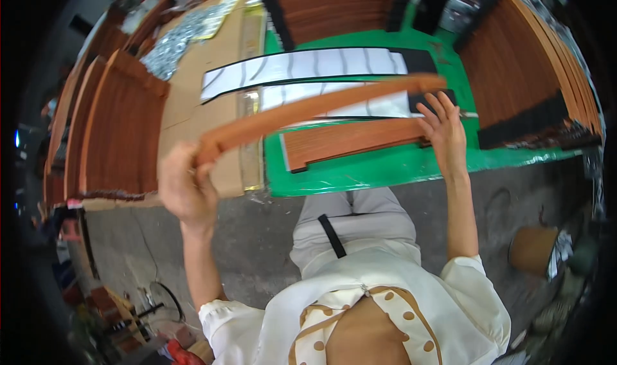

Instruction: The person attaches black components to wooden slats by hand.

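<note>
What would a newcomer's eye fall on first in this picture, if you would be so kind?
Most striking is the long wood-grain strip held across the middle of the view, its near end gripped in the left hand. The right hand rests on a second wood-grain strip lying on the bright green mat. Stacks of wood-grain strips stand at the left, and more fan out at the upper right.

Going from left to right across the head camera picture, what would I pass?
Stacks of brown wood-grain panels standing on edge → left hand gripping one end of a long wood-grain strip → green mat → right hand at the strip's other end → fanned stack of brown panels.
</note>
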A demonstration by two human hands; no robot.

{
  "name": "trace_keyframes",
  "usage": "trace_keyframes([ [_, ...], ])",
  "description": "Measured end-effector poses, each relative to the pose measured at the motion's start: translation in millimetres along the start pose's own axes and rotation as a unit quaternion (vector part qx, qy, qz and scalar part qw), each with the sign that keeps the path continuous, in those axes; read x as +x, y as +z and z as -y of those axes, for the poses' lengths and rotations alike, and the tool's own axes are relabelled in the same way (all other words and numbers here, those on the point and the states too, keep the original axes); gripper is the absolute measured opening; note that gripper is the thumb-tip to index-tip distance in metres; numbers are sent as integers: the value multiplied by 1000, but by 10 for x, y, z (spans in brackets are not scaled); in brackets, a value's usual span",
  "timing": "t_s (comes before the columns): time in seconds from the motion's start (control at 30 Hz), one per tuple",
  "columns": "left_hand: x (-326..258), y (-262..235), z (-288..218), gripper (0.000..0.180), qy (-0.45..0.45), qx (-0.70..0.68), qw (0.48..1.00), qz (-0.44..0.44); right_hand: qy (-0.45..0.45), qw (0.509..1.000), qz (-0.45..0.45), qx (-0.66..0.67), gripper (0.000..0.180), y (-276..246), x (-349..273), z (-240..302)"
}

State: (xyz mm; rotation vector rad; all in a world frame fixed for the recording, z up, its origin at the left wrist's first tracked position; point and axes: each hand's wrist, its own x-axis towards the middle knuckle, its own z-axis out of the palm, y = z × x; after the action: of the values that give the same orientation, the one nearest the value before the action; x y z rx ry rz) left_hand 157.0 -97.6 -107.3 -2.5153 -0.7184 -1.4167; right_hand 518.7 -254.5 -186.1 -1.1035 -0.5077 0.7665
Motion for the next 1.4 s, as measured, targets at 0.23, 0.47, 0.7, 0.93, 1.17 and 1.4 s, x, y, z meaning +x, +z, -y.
trace_keyframes([
  [0.23,-658,873,-385,28,14,-109,991,70,-12,998,-42,-46,42,-787,-5,4],
  [0.47,-1062,1172,-408,34,-18,-112,985,128,-51,963,19,-263,34,-1029,81,-318],
  [0.7,-1078,1180,-476,36,-84,-127,979,138,-98,957,-4,-273,27,-969,82,-308],
  [0.93,-1173,1122,-451,33,-90,-148,966,192,-115,939,11,-323,24,-1077,106,-475],
  [1.17,-1069,1086,-392,40,-221,-173,928,246,-109,871,72,-474,45,-1138,21,-221],
  [1.4,-970,1076,-304,29,-194,-198,939,203,-97,883,79,-452,38,-1174,34,-136],
])
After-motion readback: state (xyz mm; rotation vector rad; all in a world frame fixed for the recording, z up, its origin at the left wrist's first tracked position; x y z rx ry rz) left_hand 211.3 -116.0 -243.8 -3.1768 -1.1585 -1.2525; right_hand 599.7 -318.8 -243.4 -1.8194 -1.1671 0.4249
